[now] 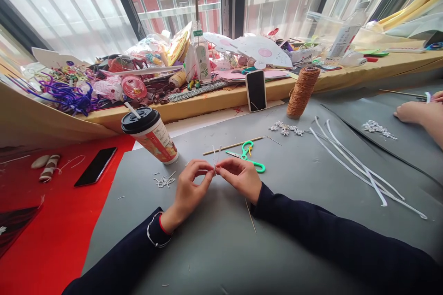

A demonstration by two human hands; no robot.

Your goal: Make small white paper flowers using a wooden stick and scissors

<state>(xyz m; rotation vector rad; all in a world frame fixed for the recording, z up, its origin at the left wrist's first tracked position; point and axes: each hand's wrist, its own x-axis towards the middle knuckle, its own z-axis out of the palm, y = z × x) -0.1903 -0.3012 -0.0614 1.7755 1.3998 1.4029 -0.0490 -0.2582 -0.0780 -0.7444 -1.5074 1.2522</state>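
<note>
My left hand (194, 182) and my right hand (241, 179) meet over the grey table, fingertips pinched on a small piece of white pipe cleaner (215, 169). Thin white ends stick up from it; much of the piece is hidden by the fingers. Just behind my right hand lie green-handled scissors (246, 151), blades to the left, beside a thin wooden stick (228, 146). Short white clippings (164, 179) are scattered left of my left hand. Another thin stick (250, 216) pokes out below my right wrist.
A lidded paper cup (150, 136) stands at left, near a dark phone (96, 167) on red cloth. Behind are a brown twine spool (302, 94) and a propped phone (256, 91). White flower shapes (285, 128) and long white pipe cleaners (360, 161) lie right. A co-worker's hand (415, 113) works far right.
</note>
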